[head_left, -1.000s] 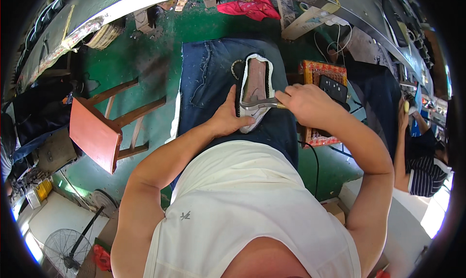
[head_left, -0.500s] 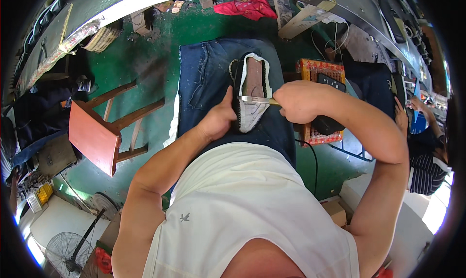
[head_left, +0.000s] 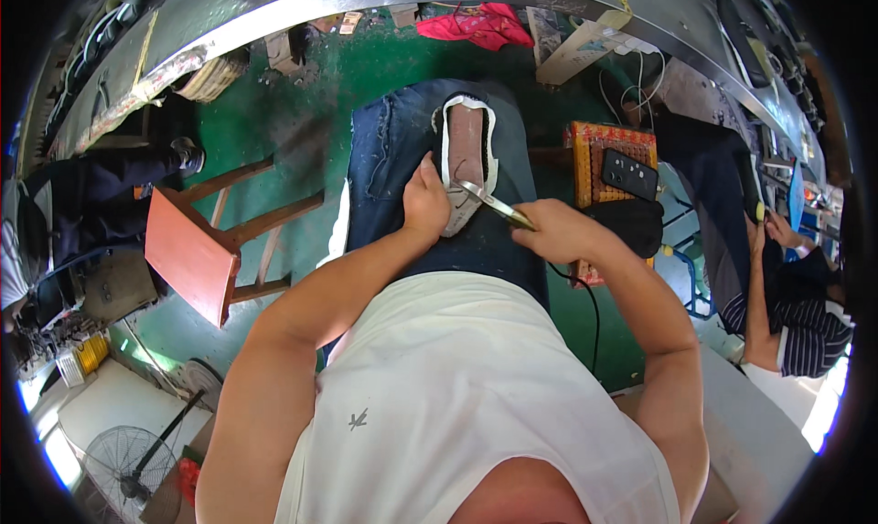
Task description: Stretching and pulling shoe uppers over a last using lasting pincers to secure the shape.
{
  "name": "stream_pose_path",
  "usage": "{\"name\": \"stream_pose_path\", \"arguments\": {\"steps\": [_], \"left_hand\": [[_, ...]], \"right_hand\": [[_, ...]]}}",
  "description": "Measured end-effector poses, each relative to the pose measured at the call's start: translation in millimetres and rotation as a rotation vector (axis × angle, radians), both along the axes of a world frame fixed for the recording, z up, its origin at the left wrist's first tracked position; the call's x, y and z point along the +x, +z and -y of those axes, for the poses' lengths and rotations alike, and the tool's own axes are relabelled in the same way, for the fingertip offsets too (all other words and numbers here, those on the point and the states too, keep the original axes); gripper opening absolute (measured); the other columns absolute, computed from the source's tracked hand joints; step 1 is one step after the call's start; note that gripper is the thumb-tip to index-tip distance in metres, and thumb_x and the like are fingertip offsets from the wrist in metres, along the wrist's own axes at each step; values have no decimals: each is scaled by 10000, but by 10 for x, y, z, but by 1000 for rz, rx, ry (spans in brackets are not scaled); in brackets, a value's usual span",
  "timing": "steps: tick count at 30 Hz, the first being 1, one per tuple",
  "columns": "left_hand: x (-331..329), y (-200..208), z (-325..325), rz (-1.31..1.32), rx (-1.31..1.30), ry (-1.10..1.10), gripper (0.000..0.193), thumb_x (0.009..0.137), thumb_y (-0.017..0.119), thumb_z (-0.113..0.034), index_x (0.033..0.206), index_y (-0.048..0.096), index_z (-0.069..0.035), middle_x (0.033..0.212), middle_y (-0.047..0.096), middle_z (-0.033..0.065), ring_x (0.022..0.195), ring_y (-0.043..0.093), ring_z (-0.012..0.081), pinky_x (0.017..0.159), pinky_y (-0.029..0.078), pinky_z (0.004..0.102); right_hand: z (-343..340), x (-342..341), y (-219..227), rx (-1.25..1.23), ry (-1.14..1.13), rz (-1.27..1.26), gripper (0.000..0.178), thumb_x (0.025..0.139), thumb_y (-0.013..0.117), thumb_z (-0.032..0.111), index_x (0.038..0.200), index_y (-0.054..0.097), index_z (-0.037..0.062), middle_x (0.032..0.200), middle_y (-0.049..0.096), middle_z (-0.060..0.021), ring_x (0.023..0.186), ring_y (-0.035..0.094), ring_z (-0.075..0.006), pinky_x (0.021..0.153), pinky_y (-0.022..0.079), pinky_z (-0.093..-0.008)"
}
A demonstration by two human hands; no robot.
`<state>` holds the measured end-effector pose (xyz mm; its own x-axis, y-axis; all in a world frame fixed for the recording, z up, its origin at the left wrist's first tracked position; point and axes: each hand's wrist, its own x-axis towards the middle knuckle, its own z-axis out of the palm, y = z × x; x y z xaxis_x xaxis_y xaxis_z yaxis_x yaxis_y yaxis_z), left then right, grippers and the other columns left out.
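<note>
Head view, shoe [head_left: 460, 210], pinkish panel [head_left: 465, 140] inside

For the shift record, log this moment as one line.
left grip: against shoe | right grip: holding metal tool, tip at shoe | shoe: on blue denim

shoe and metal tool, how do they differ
The shoe is broad, white-rimmed and brownish inside; the metal tool is slim and shiny. The left hand touches the shoe; the right hand grips the tool. The shoe points toward the person; the tool slants. Both are over blue cloth.
</note>
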<state>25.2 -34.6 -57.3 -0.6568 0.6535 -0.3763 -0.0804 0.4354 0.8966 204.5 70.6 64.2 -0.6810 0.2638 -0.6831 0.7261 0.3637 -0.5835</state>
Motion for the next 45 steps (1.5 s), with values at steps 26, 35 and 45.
{"name": "stream_pose_path", "arguments": {"steps": [26,35,45], "left_hand": [[-289,359,38,-525,-128,-839,608,1042,494,-314,1568,306,-73,1513,363,352,1334,474,470,1089,430,420],[-289,232,267,7,-121,-528,794,952,638,-304,1525,274,107,1421,504,344,1346,511,398,1125,378,361],[-614,1308,-103,-345,-358,-968,1010,766,805,-233,1556,227,15,1261,619,308,1149,629,434,1008,485,422]], "right_hand": [[-714,-283,-380,292,-28,-178,465,1041,477,385,952,611,-51,900,666,-301,904,639,-485,817,487,-530],[-284,-108,-192,48,-92,-167,490,1051,466,409,939,605,-47,808,651,-265,832,649,-450,741,501,-498],[-26,359,-410,-96,-431,-305,451,1065,476,390,968,600,-32,798,671,-133,706,665,-201,663,516,-354]]}}
